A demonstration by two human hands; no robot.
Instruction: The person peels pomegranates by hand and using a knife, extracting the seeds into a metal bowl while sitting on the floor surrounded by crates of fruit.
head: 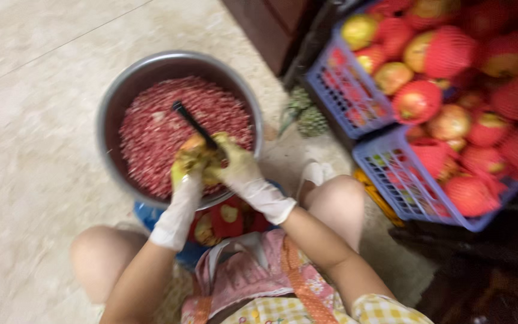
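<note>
A large metal bowl [115, 96] on the floor is full of red pomegranate seeds [151, 132]. Over its near rim, my left hand [182, 180], in a stained white glove, holds a yellowish piece of pomegranate [196, 149]. My right hand [241, 171], also gloved, grips a black-handled tool [192, 122] that points up and left over the seeds, its end against the fruit. The frame is blurred, so the fruit's shape is unclear.
Two blue plastic crates [343, 90] [391, 174] at the right hold several pomegranates, many in red foam netting. A blue tub [148, 215] with peel scraps sits under the bowl's near edge. My bare knees flank it. Dark furniture stands behind.
</note>
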